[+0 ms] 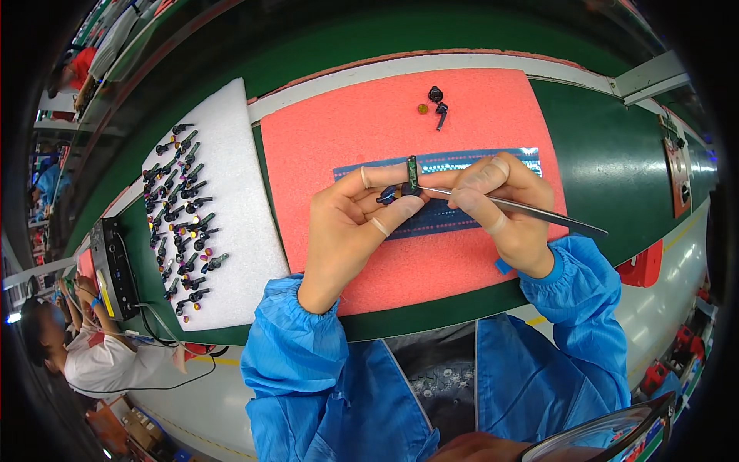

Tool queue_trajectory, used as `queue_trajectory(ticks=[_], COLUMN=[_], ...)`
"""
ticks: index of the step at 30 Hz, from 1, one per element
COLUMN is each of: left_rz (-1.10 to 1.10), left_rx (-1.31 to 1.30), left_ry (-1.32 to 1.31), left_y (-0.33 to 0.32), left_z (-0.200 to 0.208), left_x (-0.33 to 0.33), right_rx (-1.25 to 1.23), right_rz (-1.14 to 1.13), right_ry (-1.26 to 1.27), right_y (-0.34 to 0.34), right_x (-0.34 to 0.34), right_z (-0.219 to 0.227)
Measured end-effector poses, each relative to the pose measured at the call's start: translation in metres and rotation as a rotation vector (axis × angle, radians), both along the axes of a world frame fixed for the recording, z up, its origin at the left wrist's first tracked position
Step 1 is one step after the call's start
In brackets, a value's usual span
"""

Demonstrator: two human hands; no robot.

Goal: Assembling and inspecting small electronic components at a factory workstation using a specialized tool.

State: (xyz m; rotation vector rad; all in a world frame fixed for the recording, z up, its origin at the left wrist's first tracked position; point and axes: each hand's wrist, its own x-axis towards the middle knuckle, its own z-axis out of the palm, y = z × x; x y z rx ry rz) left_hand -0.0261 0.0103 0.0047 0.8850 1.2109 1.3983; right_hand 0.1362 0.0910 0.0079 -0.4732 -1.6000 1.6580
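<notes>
My left hand [327, 231] pinches a small dark earbud part with a green circuit board [412, 173] standing upright at the fingertips. A dark blue rounded piece [387, 195] sits by the same fingers. My right hand [512, 204] closes around metal tweezers [550, 216], whose tip meets the lower end of the earbud part. Pale finger cots cover some fingers of both hands. Beneath the hands lies a blue strip sheet with rows of small shiny pieces [446, 221], on a pink foam mat [308, 146].
On the mat's far side lie a black round part [436, 94], a dark stemmed part [441, 114] and a yellowish disc [423, 109]. Left, a white foam sheet [239, 285] carries many earbud parts [185, 208]. A black box [115, 266] stands beyond; a person [108, 358] works there.
</notes>
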Motion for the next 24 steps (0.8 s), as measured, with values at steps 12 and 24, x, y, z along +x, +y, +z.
queue_trajectory(ticks=[12, 24], left_rz=[0.031, 0.036], left_rx=[-0.012, -0.028], left_ry=[-0.006, 0.003], left_y=[-0.0019, -0.0019], left_z=[-0.0023, -0.0020], left_x=[0.0015, 0.0017], right_rx=[0.019, 0.039], right_rz=[-0.009, 0.008], right_ry=[-0.040, -0.085], right_y=[0.0004, 0.0006], right_x=[0.0003, 0.0019], right_z=[-0.0019, -0.0003])
